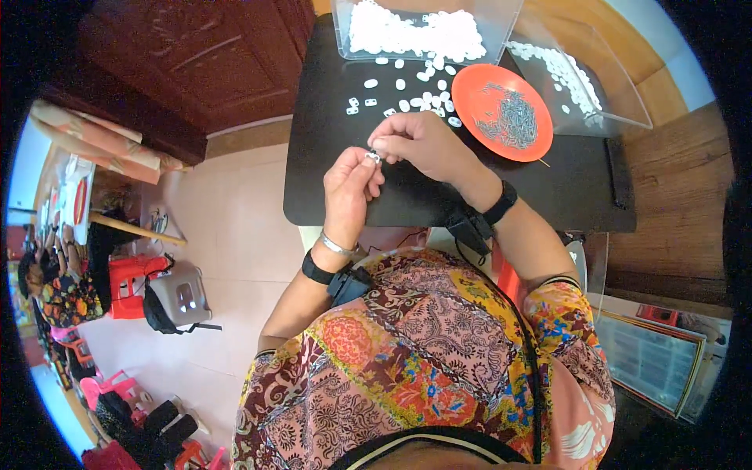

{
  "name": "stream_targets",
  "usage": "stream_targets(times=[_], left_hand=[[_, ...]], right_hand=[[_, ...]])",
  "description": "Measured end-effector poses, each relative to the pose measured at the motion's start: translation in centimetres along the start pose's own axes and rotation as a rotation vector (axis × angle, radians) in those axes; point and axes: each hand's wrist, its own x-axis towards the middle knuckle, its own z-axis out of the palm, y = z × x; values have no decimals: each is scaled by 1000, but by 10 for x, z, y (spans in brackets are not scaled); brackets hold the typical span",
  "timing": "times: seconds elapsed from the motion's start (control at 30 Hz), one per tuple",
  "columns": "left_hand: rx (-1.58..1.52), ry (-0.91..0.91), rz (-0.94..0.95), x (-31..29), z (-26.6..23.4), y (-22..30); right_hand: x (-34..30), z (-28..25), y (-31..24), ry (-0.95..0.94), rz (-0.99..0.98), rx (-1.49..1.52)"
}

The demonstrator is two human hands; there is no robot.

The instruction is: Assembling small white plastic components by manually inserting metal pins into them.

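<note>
Over the dark table, my left hand (348, 188) pinches a small white plastic piece (372, 157) between thumb and fingertips. My right hand (427, 147) meets it from the right, its thumb and forefinger closed just above the piece. A tiny dark spot shows between the fingertips, too small to name. Beyond my hands lie loose white oval plastic pieces (427, 102), some with dark holes. To the right of them sits an orange plate (470, 88) bearing a heap of small thin grey metal pieces (513, 120), like screws or nails.
A clear plastic bin (341, 39) full of white pieces stands at the table's (321, 141) far edge. Another clear container (619, 86) with white pieces is at the far right. A wooden door (204, 55) is at far left; a grey and red case (184, 296) stands on the floor.
</note>
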Motion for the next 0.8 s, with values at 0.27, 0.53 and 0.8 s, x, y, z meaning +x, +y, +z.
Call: stream_targets(times=[0.27,0.53,0.8], left_hand=[[21,12,-15,1,2,0],[73,31,-10,0,7,4],[221,59,22,-4,9,1]], right_hand=[[0,-3,8,-32,1,-53],[-5,-3,1,-7,-74,-218],[-9,-4,-7,-30,-92,-479]])
